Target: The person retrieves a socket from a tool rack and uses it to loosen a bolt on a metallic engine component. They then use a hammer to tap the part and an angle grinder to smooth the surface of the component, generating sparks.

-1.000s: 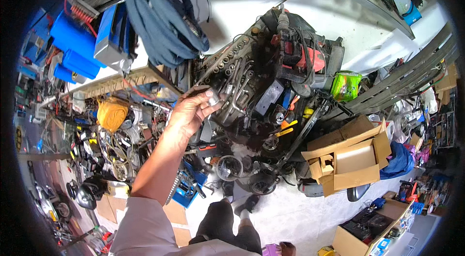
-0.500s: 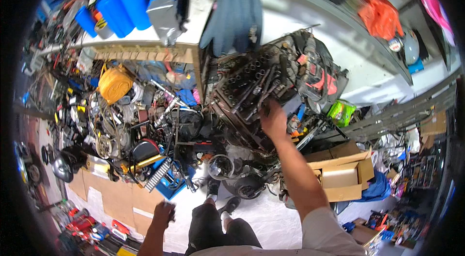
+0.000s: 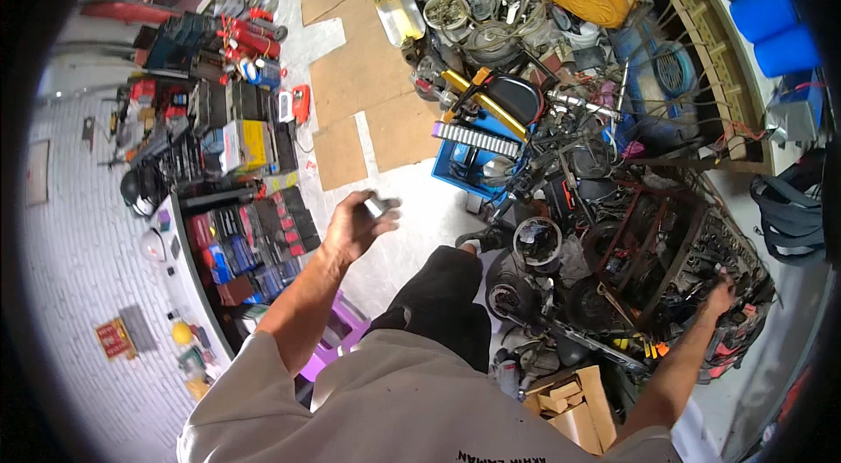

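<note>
My left hand is out over the pale floor, fingers curled around a small silver metal piece. My right hand reaches into a grimy, cluttered tray of metal tools at the right, its fingers closed at something too small and dark to make out. Beside that tray is a rusty metal frame. A bucket of dark parts stands left of the frame, near my feet.
Cardboard sheets lie on the floor ahead. A blue crate of tools stands at the clutter's edge. Left are a purple plastic stool, red toolboxes and fire extinguishers. An open cardboard box is at lower right.
My view has swung toward the left. My left hand left the tool tray, dropped low, then rose over the floor with the silver piece. My right hand came into view and reached to the tray.
</note>
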A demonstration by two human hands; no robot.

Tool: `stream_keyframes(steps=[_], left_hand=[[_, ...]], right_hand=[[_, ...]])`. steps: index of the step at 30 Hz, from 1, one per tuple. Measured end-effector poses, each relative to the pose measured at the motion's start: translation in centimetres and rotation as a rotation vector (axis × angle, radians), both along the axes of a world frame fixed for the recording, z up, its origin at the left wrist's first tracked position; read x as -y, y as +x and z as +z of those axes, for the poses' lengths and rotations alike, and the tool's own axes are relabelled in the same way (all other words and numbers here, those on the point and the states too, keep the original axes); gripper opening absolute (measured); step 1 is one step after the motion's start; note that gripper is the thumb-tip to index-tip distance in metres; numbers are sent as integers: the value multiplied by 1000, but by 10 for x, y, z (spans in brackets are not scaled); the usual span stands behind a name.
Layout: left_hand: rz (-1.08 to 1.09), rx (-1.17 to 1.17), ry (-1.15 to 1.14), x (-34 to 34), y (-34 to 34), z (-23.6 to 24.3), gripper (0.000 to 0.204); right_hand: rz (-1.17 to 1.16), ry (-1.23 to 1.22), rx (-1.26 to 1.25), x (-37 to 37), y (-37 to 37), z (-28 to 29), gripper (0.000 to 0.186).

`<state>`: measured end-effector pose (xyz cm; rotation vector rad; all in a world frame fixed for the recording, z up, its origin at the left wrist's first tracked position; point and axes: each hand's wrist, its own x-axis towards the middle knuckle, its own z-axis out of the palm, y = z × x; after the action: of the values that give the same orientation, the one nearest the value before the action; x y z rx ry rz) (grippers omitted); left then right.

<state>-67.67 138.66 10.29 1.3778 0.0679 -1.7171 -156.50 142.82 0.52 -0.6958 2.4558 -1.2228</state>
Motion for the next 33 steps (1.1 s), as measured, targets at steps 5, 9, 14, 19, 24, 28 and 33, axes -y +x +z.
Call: stream_keyframes(steps=[5,9,14,19,24,28,33], left_hand=[[-41,-252,-271,4,-50,71,33],[-117,-307,-396,-31,-24,108,39],[-48,-297,-420,-94,30,148,34],[-7,-338,-562,-142,94,181,38],[106,-350,-646,-166,161,207,42],[207,-293,-663,-168,230,200,39],[303,-193,-602,-143,333,184,35]], right_hand=[[20,-193,631,-43,193,56,21],[49,-221,1502,-122,352,35,18],[-15,-34,1524,-180,492,103,15],[166,-30,1470,-194,514,131,17],[168,45,1346,-141,551,160,27],[276,157,1399,-78,615,160,23],[447,341,1398,12,743,131,24]])
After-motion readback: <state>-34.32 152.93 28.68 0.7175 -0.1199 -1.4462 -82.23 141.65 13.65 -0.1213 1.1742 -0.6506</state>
